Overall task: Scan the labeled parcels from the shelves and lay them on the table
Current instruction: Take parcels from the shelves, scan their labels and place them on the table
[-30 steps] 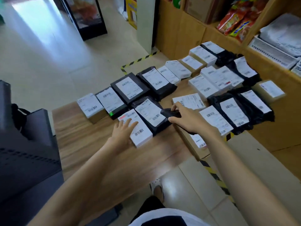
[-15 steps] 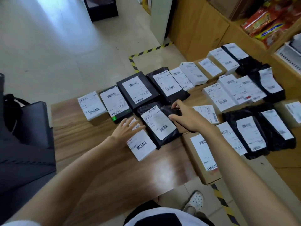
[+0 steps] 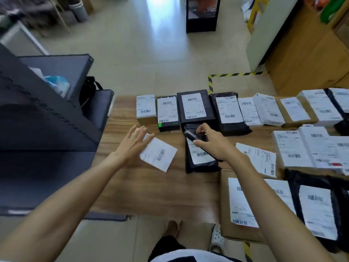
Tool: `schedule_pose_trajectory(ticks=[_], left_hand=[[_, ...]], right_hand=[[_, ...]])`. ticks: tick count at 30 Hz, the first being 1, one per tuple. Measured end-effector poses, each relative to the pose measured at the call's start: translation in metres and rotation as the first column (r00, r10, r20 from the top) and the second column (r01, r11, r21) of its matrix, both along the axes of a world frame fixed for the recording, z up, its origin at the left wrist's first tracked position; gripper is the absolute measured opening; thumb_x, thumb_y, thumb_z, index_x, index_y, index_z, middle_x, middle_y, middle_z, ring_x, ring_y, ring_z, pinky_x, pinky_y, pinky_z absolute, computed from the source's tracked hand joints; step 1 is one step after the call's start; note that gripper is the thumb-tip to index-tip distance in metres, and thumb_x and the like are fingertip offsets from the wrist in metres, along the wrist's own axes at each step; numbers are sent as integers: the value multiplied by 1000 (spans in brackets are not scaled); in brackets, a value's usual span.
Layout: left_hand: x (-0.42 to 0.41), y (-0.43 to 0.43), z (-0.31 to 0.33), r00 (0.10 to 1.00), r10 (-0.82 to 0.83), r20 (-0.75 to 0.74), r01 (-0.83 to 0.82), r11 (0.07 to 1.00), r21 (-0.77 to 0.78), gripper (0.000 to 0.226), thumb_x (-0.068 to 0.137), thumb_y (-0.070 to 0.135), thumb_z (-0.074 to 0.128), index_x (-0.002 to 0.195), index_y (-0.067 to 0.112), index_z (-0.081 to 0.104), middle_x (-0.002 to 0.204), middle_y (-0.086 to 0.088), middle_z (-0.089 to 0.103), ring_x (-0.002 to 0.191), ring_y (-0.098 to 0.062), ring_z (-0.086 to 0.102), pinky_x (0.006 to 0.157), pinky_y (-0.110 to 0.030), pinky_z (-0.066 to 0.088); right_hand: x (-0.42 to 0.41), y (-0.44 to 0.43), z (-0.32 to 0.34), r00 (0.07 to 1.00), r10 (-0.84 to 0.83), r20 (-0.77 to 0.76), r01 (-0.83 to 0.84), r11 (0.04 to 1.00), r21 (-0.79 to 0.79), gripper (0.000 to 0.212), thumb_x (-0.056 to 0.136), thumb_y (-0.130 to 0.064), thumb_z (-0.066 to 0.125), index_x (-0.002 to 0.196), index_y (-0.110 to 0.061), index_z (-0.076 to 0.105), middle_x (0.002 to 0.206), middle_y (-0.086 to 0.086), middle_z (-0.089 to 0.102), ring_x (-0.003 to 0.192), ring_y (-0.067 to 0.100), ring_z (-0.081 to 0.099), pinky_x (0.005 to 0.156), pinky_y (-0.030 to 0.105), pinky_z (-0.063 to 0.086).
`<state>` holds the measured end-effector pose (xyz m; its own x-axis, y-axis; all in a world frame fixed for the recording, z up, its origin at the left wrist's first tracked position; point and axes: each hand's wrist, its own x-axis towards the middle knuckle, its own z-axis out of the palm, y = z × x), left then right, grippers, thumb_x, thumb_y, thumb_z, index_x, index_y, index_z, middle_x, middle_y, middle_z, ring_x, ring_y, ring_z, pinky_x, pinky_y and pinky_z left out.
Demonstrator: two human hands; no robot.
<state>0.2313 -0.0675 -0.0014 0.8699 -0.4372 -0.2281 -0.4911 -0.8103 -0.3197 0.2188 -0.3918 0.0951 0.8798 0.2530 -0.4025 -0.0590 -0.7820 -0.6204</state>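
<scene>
my left hand (image 3: 132, 143), fingers flat and spread, steadies the white parcel (image 3: 160, 156) label-up on the table (image 3: 151, 190), while my right hand (image 3: 215, 146) grips the scanner (image 3: 191, 135) over the black parcel (image 3: 201, 161), likely to read its barcode.

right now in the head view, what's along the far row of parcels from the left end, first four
small brown box, black box with green sticker, large black box, black bag
</scene>
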Motion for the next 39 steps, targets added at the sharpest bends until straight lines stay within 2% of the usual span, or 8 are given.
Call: schedule_pose_trajectory(ticks=[4, 8, 12, 16, 20, 24, 33, 39], left_hand=[[-8, -14, 58, 973, 155, 170, -150, 988, -45, 91, 65, 20, 83, 140, 3, 36, 140, -17, 42, 139, -37, 36, 115, -63, 16], [-15, -44, 93, 947, 108, 302, -111, 994, -9, 83, 62, 15, 79, 136, 1, 44, 131, -16, 49, 130, -36, 41, 118, -55, -8], [-28, -70, 102, 929, 113, 352, -124, 992, 9, 85, 61, 17, 79, 136, 4, 42, 131, -14, 48, 128, -34, 40, 115, -57, 8], [-44, -86, 106, 935, 133, 330, -138, 990, -8, 92, 59, 25, 81, 137, 6, 37, 132, -13, 45, 127, -34, 41, 115, -59, 15], [-56, -93, 111, 928, 163, 334, -172, 985, -5, 102, 54, 32, 86, 138, 7, 34, 132, -12, 44, 125, -32, 41, 113, -57, 20], [-72, -93, 95, 911, 248, 331, -243, 968, -57, 96, 56, 32, 84, 136, 6, 38, 128, -12, 50, 118, -32, 48, 109, -58, 27], [-95, -95, 75, 900, 385, 203, -369, 922, -117, 99, 65, 42, 84, 144, 7, 37, 140, -11, 43, 129, -31, 38, 114, -60, 18], [-124, -81, 68, 851, 504, 146, -468, 855, -225, 108, 61, 56, 83, 144, 6, 35, 139, -11, 44, 128, -32, 42, 114, -61, 19]], right_hand=[[-21, -2, 10, 994, 109, -15, -107, 985, 133, 31, 94, -47, 59, 116, -32, 44, 120, 4, 59, 97, 27, 61, 90, 44, 52], [-43, -21, 18, 987, 144, 67, -153, 974, 168, 30, 95, -43, 58, 120, -32, 44, 114, -1, 60, 84, 19, 61, 71, 33, 50], [-56, -43, 28, 969, 183, 165, -203, 973, 112, 32, 97, -40, 58, 123, -28, 43, 106, -3, 58, 77, 14, 58, 74, 37, 49], [-67, -57, 35, 950, 264, 165, -282, 955, 93, 31, 97, -38, 57, 122, -27, 43, 111, -3, 55, 79, 15, 55, 71, 35, 42], [-72, -63, 31, 939, 309, 151, -320, 946, 49, 29, 98, -36, 55, 122, -27, 42, 119, -1, 56, 93, 24, 54, 78, 39, 43], [-77, -63, 19, 942, 321, 102, -331, 938, 103, 25, 98, -35, 53, 118, -28, 41, 118, -1, 57, 93, 24, 55, 85, 41, 46], [-78, -65, 0, 943, 333, 19, -333, 938, 98, 25, 98, -35, 55, 119, -28, 41, 121, 1, 56, 93, 22, 53, 75, 36, 41], [-76, -51, -4, 970, 244, -22, -240, 965, 102, 34, 97, -41, 59, 124, -26, 44, 124, 6, 57, 98, 26, 56, 82, 38, 44]])
